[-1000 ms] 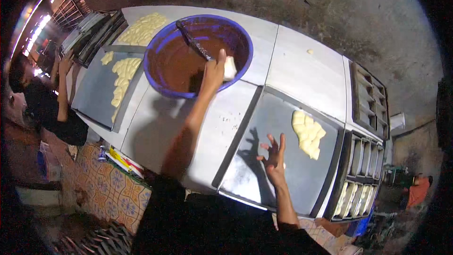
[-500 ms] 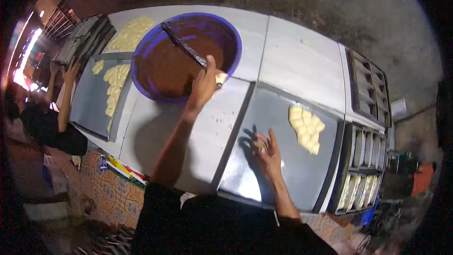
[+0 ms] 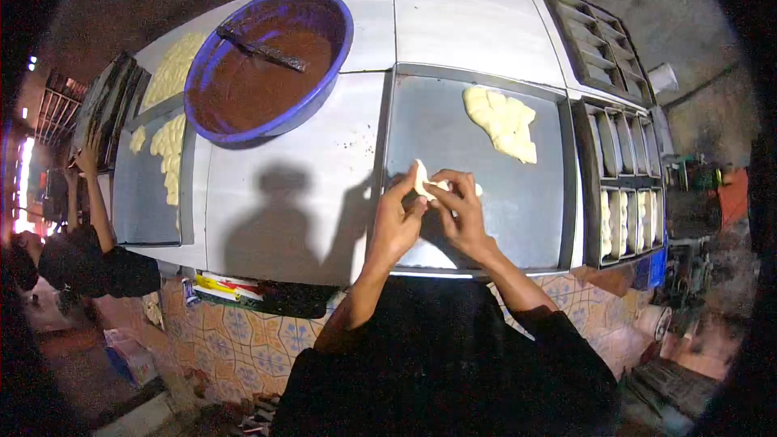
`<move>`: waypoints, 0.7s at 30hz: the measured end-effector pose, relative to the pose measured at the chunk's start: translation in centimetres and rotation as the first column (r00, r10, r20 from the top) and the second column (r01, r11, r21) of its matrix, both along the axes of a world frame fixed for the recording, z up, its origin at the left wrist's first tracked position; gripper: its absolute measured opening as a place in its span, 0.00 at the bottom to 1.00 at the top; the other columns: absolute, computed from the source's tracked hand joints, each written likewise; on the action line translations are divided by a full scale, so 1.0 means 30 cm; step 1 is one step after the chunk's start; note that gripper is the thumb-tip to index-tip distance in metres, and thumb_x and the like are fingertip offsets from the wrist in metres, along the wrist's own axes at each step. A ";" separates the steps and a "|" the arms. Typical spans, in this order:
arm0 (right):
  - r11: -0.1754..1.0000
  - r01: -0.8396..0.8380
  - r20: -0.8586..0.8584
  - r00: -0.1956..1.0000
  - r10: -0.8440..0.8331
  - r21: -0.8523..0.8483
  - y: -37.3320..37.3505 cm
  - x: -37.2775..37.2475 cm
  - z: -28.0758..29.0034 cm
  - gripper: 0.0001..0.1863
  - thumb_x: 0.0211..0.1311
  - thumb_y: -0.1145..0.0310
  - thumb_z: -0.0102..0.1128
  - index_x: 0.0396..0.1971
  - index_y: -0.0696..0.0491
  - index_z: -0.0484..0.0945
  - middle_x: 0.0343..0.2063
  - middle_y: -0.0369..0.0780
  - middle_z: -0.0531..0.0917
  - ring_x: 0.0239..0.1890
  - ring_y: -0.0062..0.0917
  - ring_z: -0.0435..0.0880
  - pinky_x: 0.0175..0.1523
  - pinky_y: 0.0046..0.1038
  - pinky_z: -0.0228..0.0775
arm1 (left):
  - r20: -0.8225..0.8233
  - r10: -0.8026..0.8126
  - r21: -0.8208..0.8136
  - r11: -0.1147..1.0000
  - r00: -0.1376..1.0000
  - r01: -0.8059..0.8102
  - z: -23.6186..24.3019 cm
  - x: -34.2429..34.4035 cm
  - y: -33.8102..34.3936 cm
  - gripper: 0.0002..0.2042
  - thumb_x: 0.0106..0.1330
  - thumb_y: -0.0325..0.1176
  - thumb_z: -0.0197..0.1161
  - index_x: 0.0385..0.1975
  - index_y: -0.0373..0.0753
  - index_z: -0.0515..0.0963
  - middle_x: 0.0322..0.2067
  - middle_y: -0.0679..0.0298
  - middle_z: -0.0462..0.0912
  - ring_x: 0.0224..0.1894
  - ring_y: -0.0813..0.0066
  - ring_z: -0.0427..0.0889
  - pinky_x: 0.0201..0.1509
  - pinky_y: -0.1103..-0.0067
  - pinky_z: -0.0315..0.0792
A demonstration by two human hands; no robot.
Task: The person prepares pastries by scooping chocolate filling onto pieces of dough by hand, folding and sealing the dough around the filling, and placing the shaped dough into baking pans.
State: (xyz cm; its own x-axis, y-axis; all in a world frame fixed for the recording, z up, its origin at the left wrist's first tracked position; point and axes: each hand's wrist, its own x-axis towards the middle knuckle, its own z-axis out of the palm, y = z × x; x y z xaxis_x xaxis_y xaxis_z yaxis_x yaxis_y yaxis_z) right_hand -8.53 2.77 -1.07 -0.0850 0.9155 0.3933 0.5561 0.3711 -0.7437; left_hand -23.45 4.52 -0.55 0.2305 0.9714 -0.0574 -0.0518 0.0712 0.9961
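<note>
A small piece of pale dough (image 3: pixel 422 180) is pinched between my two hands over the near left part of a metal tray (image 3: pixel 518 210). My left hand (image 3: pixel 396 222) is closed on its left side, with thumb and fingertips on the dough. From the right, my right hand (image 3: pixel 463 214) grips it with curled fingers; part of the dough is hidden behind them. Farther back on the tray lies a cluster of joined dough pieces (image 3: pixel 502 123). Left of the tray stands a blue basin (image 3: pixel 275 125) of brown filling (image 3: pixel 275 85), with a dark, coated spatula (image 3: pixel 263 52) in it.
Another tray (image 3: pixel 146 194) with dough pieces (image 3: pixel 171 154) lies at the left, where a co-worker's hands (image 3: pixel 87 160) touch a dark stack of pans (image 3: pixel 105 105). At the right are sectioned baking tins (image 3: pixel 623 142), some holding dough. More dough (image 3: pixel 174 69) sits behind the left tray.
My left hand has come from the basin's rim to the tray, leaving the spatula in the basin. My right hand, open before, now grips dough together with the left. The view has shifted.
</note>
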 end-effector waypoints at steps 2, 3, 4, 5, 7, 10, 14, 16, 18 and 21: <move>0.997 -0.018 -0.166 0.986 0.031 0.076 -0.002 0.022 0.015 0.16 0.48 0.78 0.62 0.41 0.56 0.80 0.45 0.43 0.75 0.45 0.31 0.76 0.49 0.30 0.68 | -0.072 -0.055 0.058 0.997 0.996 0.059 0.027 -0.004 -0.017 0.16 0.64 0.23 0.56 0.52 0.30 0.72 0.41 0.58 0.76 0.39 0.77 0.77 0.40 0.84 0.74; 0.999 -0.026 -0.379 0.925 0.031 0.019 -0.005 0.029 0.004 0.14 0.50 0.78 0.62 0.40 0.56 0.80 0.47 0.44 0.75 0.45 0.30 0.76 0.50 0.30 0.68 | 0.072 -0.069 -0.010 0.998 0.995 0.070 0.014 0.004 -0.030 0.14 0.64 0.25 0.58 0.49 0.29 0.74 0.39 0.59 0.77 0.37 0.79 0.77 0.39 0.85 0.74; 0.998 -0.046 -0.571 0.821 0.018 -0.034 -0.011 0.036 -0.004 0.12 0.52 0.78 0.61 0.39 0.56 0.80 0.48 0.44 0.75 0.45 0.30 0.77 0.51 0.30 0.68 | 0.216 -0.074 -0.075 0.993 0.974 0.092 0.004 0.012 -0.042 0.12 0.64 0.27 0.59 0.46 0.29 0.75 0.36 0.61 0.78 0.35 0.80 0.78 0.37 0.85 0.75; 0.999 -0.039 -0.572 0.820 0.016 -0.028 -0.022 0.042 -0.005 0.12 0.52 0.78 0.61 0.39 0.56 0.80 0.48 0.44 0.75 0.45 0.30 0.77 0.51 0.30 0.68 | 0.215 -0.081 -0.070 0.993 0.973 0.098 -0.001 0.010 -0.051 0.12 0.64 0.27 0.59 0.46 0.29 0.75 0.36 0.61 0.78 0.35 0.80 0.78 0.37 0.85 0.75; 0.993 -0.097 -0.643 0.766 0.029 -0.071 -0.046 0.059 0.016 0.10 0.52 0.76 0.62 0.37 0.57 0.81 0.50 0.44 0.74 0.45 0.29 0.77 0.51 0.30 0.68 | 0.170 -0.139 -0.073 0.986 0.976 0.153 -0.004 0.015 -0.064 0.14 0.65 0.35 0.60 0.43 0.31 0.76 0.37 0.61 0.79 0.35 0.78 0.78 0.37 0.82 0.76; 0.993 -0.095 -0.217 0.973 0.078 -0.073 -0.120 0.052 0.070 0.08 0.54 0.74 0.61 0.35 0.60 0.80 0.45 0.45 0.78 0.45 0.30 0.79 0.49 0.28 0.70 | 0.162 -0.054 -0.163 0.983 0.985 0.080 -0.003 0.060 -0.090 0.12 0.63 0.34 0.63 0.33 0.29 0.78 0.29 0.66 0.77 0.28 0.84 0.76 0.28 0.88 0.71; 0.929 -0.071 -0.448 0.888 -0.106 -0.362 -0.159 0.092 -0.023 0.11 0.60 0.72 0.59 0.41 0.59 0.79 0.34 0.38 0.82 0.32 0.18 0.77 0.35 0.25 0.70 | 0.090 -0.060 -0.109 0.992 0.994 0.070 -0.097 0.088 -0.131 0.14 0.63 0.33 0.63 0.44 0.35 0.70 0.32 0.65 0.77 0.31 0.82 0.77 0.30 0.87 0.74; 0.932 -0.017 -0.400 0.906 -0.138 -0.362 -0.175 0.105 -0.018 0.14 0.62 0.71 0.57 0.46 0.59 0.76 0.34 0.37 0.81 0.31 0.16 0.75 0.34 0.24 0.69 | -0.045 -0.196 -0.085 0.978 0.980 0.191 -0.110 0.092 -0.131 0.20 0.60 0.27 0.64 0.49 0.36 0.64 0.34 0.62 0.77 0.33 0.77 0.79 0.36 0.82 0.78; 0.929 0.022 -0.355 0.921 -0.163 -0.370 -0.194 0.117 -0.051 0.17 0.64 0.70 0.55 0.51 0.59 0.73 0.33 0.36 0.80 0.31 0.14 0.73 0.34 0.23 0.69 | -0.062 -0.172 0.158 0.971 0.983 0.180 -0.101 0.108 -0.136 0.24 0.58 0.22 0.63 0.53 0.36 0.61 0.36 0.59 0.76 0.36 0.72 0.79 0.42 0.77 0.80; 0.569 -0.436 -0.537 0.843 -0.012 -0.697 -0.210 0.200 -0.060 0.24 0.65 0.60 0.56 0.56 0.58 0.68 0.33 0.40 0.79 0.35 0.23 0.79 0.41 0.23 0.73 | 0.180 -0.331 0.039 0.943 0.926 0.329 -0.070 0.099 -0.124 0.25 0.55 0.15 0.59 0.53 0.36 0.60 0.37 0.54 0.75 0.42 0.68 0.80 0.46 0.74 0.79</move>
State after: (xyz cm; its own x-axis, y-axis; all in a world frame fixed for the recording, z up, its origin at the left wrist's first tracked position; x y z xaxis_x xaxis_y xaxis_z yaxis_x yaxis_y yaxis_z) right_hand -2.54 -3.53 -2.85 -0.3469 0.8454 -0.4061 0.0736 -0.4071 -0.9104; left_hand -20.47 0.81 -2.65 0.5437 0.8389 0.0233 -0.2068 0.1071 0.9725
